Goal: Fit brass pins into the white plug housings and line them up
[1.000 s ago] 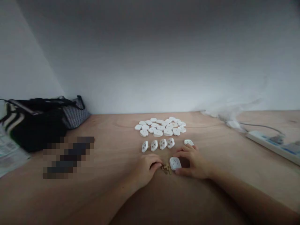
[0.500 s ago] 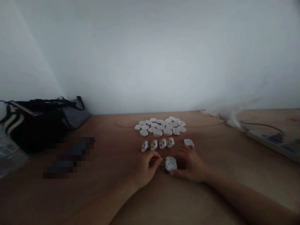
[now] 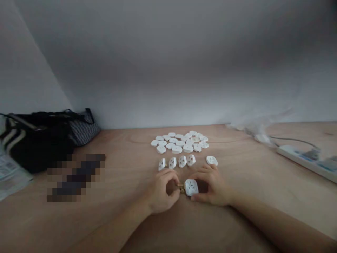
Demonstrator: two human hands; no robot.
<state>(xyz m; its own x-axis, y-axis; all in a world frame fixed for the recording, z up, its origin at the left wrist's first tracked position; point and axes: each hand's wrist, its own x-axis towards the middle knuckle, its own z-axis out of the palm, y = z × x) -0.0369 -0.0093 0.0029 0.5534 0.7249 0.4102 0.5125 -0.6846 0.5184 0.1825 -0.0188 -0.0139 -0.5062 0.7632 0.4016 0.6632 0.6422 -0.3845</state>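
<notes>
Your right hand (image 3: 215, 184) grips the white socket piece (image 3: 191, 188) between thumb and fingers; your left hand (image 3: 162, 191) curls at brass-coloured parts (image 3: 182, 190) just left of that piece, its hold unclear

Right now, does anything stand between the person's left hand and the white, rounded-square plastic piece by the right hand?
Yes: small, yellowish, metallic-looking parts sit in the gap between the left hand and the white, rounded-square plastic piece. Nothing else visible stands there.
</notes>
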